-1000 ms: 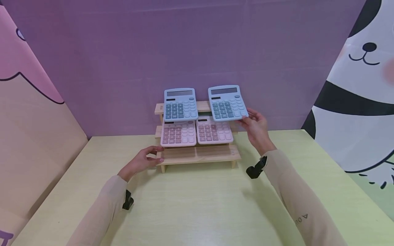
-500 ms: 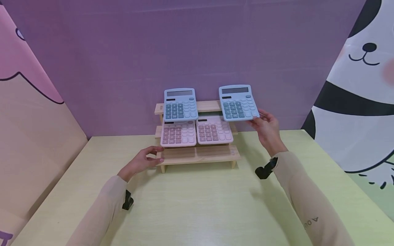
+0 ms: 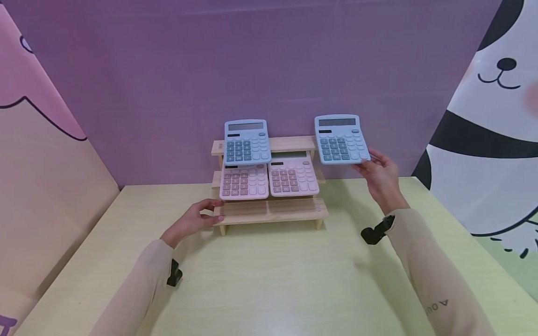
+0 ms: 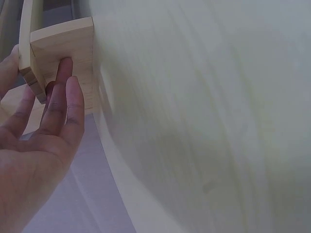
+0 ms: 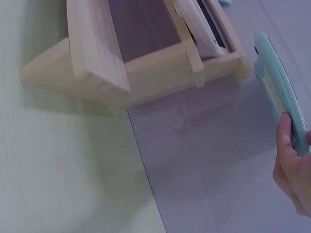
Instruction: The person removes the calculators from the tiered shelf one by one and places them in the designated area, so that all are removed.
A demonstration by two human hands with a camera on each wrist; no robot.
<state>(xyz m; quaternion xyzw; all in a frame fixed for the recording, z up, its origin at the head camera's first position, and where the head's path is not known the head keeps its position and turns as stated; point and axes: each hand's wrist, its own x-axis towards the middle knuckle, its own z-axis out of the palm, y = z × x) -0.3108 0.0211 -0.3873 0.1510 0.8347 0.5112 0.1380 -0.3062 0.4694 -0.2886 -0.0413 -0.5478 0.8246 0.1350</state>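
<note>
My right hand (image 3: 381,179) pinches a blue calculator (image 3: 341,140) by its lower right corner, up in the air to the right of the wooden tiered rack (image 3: 273,212). In the right wrist view the calculator (image 5: 279,87) shows edge-on, thumb and fingers on opposite faces. My left hand (image 3: 195,219) grips the left end of the rack's lowest shelf, its fingers (image 4: 56,107) reaching underneath in the left wrist view. A second blue calculator (image 3: 247,142) leans on the top tier at left. Two pink calculators, a left one (image 3: 244,183) and a right one (image 3: 293,175), rest on the middle tier.
The rack stands on a pale wooden table (image 3: 269,280) near its back edge. Behind rises a purple cloth backdrop (image 3: 269,60). A panda-printed panel (image 3: 496,126) lines the right side, and a pink and beige printed panel (image 3: 46,172) the left.
My right hand has carried the blue calculator rightward, away from above the right pink calculator and past the rack's right end. The left hand stays at the lowest shelf.
</note>
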